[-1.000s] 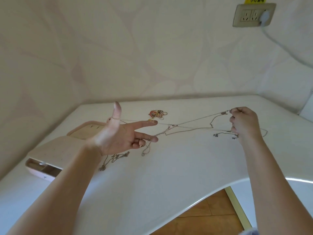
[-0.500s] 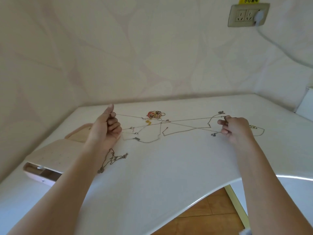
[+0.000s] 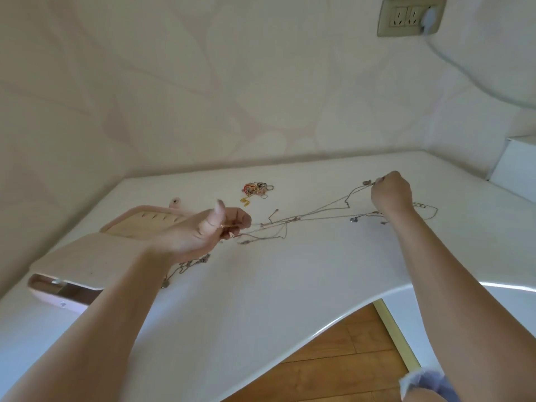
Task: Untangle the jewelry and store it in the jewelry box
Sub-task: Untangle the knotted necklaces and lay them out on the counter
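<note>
Thin tangled necklace chains (image 3: 307, 217) stretch across the white table (image 3: 261, 300) between my two hands. My left hand (image 3: 208, 230), palm up with fingers curled, holds one end of the chains just above the table. My right hand (image 3: 391, 192) pinches the other end near a small pendant at the far right. The pink jewelry box (image 3: 116, 242) stands open at the left, partly behind my left forearm. Another small chain (image 3: 188, 265) lies under my left wrist.
A colourful heap of rings and small jewelry (image 3: 256, 190) lies near the wall. A wall socket (image 3: 409, 15) with a plugged-in cable is at the upper right. The table's curved front edge drops to a wooden floor (image 3: 333, 358).
My left hand has turned palm up and moved right and lower over the box, curling round the chains. My right hand has lifted slightly, keeping its end pinched.
</note>
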{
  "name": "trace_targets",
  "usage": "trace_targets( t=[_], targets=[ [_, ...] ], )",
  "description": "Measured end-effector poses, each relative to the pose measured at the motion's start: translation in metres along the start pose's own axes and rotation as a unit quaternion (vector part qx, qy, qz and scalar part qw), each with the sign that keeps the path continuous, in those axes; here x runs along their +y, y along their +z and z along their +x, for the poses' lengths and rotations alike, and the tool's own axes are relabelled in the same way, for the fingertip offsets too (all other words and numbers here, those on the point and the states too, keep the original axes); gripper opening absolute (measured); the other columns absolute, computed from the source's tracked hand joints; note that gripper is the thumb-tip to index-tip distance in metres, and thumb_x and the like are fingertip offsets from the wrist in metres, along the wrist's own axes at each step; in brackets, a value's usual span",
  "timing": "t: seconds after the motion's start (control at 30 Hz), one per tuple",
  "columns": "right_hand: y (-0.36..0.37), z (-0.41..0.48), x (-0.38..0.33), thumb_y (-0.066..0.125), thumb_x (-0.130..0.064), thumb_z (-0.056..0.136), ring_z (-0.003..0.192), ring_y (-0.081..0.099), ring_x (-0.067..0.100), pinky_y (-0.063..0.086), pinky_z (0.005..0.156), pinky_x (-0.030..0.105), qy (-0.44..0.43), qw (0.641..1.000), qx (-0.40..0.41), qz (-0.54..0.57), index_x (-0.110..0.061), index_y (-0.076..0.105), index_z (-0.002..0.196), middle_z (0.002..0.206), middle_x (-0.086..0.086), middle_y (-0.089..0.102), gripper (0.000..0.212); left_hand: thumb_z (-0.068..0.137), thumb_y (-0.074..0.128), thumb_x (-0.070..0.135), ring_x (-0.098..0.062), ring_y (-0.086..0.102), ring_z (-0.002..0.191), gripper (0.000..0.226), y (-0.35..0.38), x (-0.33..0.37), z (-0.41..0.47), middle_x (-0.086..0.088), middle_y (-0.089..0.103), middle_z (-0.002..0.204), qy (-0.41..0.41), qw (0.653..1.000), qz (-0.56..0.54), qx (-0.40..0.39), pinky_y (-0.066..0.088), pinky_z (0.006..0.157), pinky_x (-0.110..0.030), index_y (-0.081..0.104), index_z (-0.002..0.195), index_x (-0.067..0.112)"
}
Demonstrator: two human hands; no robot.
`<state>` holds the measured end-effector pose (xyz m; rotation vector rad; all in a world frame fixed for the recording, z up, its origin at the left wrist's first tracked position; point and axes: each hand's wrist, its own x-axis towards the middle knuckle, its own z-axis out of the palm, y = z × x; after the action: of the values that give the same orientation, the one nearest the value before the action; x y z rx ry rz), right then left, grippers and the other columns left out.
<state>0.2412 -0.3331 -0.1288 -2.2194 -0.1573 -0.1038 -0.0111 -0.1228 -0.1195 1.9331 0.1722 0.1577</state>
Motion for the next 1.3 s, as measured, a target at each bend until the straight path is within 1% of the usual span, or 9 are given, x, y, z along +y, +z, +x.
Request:
trace_targets(
  t=[0.13,0.3,0.47,0.7,0.87,1.0,1.1,1.17,1.3],
  targets=[
    [-0.003,-0.012,0.02,0.038,-0.007,0.098,0.111,0.053,0.04,0.036,0.073,0.032,-0.007,0.996,-0.006,-0.083,0.007,0.045,0.119,0.122,0.026,0.054,0.027,0.046,0.031,0.101,0.006,0.048,0.078,0.087,0.002,-0.006,-0.015,0.022,0.056,0.083,0.011,0.962,0.233,-0.14,0.032,0.084,-0.018,0.059,0.091,0.032],
    [-0.016,-0.023,0.04,0.043,-0.006,0.094,0.096,0.054,0.036,0.036,0.07,0.031,-0.054,0.985,0.009,-0.165,0.0,0.056,0.11,0.11,0.021,0.06,0.022,0.035,0.041,0.099,-0.001,0.046,0.097,0.092,0.022,-0.007,-0.022,0.012,0.047,0.111,-0.022,0.954,0.279,-0.109,0.037,0.086,-0.02,0.056,0.096,0.032],
    [-0.026,-0.03,0.052,0.042,-0.005,0.094,0.099,0.055,0.038,0.036,0.07,0.031,-0.097,0.976,0.035,-0.194,-0.003,0.059,0.107,0.106,0.02,0.061,0.021,0.043,0.056,0.085,-0.002,0.025,0.127,0.069,0.041,-0.01,-0.035,0.023,0.026,0.137,-0.045,0.943,0.315,-0.092,0.03,0.096,-0.03,0.051,0.098,0.045],
    [-0.018,-0.046,0.05,0.044,-0.004,0.091,0.096,0.055,0.034,0.035,0.069,0.031,-0.176,0.958,0.009,-0.226,-0.006,0.061,0.101,0.104,0.016,0.058,0.021,0.089,0.052,0.049,0.007,0.024,0.124,0.029,0.062,-0.012,-0.059,0.021,0.028,0.144,0.001,0.944,0.33,0.02,0.023,0.095,-0.018,0.051,0.118,0.047],
    [-0.007,-0.063,0.043,0.05,-0.009,0.092,0.107,0.048,0.032,0.04,0.087,0.039,-0.256,0.953,0.003,-0.162,-0.008,0.064,0.107,0.112,0.013,0.057,0.02,0.096,0.049,0.033,0.013,0.022,0.125,0.03,0.06,-0.013,-0.074,0.025,0.03,0.138,0.001,0.937,0.348,0.036,0.017,0.096,-0.006,0.051,0.12,0.05],
    [0.004,-0.092,0.033,0.051,-0.001,0.09,0.095,0.06,0.018,0.045,0.085,0.029,-0.393,0.91,-0.131,-0.017,-0.012,0.069,0.103,0.103,0.002,0.064,0.024,0.095,0.053,0.02,0.032,0.017,0.115,0.043,0.049,-0.021,-0.083,0.025,0.036,0.134,0.023,0.94,0.337,0.052,0.012,0.088,0.01,0.058,0.107,0.06],
    [0.009,-0.112,0.026,0.044,0.001,0.092,0.103,0.058,0.01,0.043,0.09,0.021,-0.446,0.865,-0.229,-0.027,-0.017,0.067,0.114,0.113,-0.005,0.064,0.036,0.091,0.057,0.008,0.008,0.03,0.131,0.063,0.04,-0.026,-0.088,0.026,0.042,0.13,0.012,0.953,0.296,0.067,0.022,0.102,-0.007,0.057,0.093,0.071],
    [0.011,-0.117,0.026,0.039,0.003,0.092,0.112,0.053,0.009,0.041,0.096,0.022,-0.459,0.849,-0.256,-0.059,-0.022,0.062,0.123,0.123,-0.006,0.06,0.046,0.089,0.059,0.003,-0.001,0.033,0.132,0.056,0.036,-0.023,-0.096,0.025,0.046,0.128,-0.015,0.965,0.25,0.08,0.025,0.108,-0.022,0.068,0.087,0.058],
    [0.01,-0.121,0.029,0.036,0.003,0.093,0.121,0.048,0.009,0.035,0.096,0.017,-0.449,0.848,-0.268,-0.089,-0.025,0.059,0.127,0.133,-0.01,0.054,0.051,0.089,0.061,0.012,-0.005,0.056,0.113,0.031,0.023,-0.009,-0.112,0.02,0.06,0.119,-0.082,0.929,0.333,0.137,0.036,0.089,-0.014,0.073,0.08,0.039]
  ],
)
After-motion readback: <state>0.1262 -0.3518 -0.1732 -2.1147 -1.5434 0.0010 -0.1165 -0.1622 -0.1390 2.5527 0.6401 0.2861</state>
